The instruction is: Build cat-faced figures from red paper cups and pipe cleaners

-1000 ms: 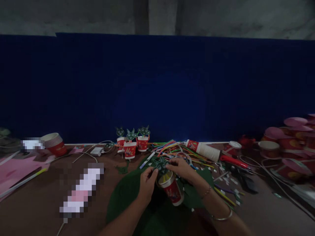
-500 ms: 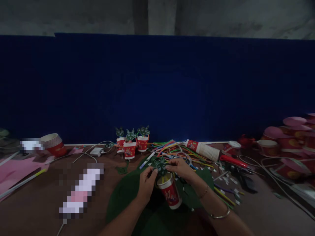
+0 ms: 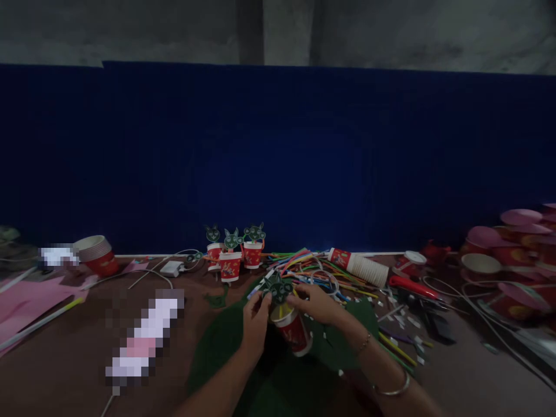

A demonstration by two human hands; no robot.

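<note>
Near the centre a red paper cup [image 3: 294,333] is tilted, with a dark green animal-face cutout [image 3: 278,289] above its rim on a yellow stem. My left hand [image 3: 256,318] pinches the cutout's left side. On the other side, my right hand [image 3: 315,304] is closed at the cutout's right edge, over the cup's rim; its fingertips are partly hidden. Dark green sheets [image 3: 221,353] lie beneath the cup and hands. Three finished-looking red cups [image 3: 230,266] with similar faces stand at the back.
Coloured pipe cleaners [image 3: 299,263] and a lying stack of cups [image 3: 367,269] are behind my hands. A red-handled tool [image 3: 414,286], paper scraps and pink-topped cups [image 3: 521,249] lie right. Another cup stack [image 3: 98,258] and pink paper [image 3: 32,304] are left.
Both hands, the cutout and the cup have shifted slightly left, and the cup has risen a little. My right hand has moved down beside the cutout.
</note>
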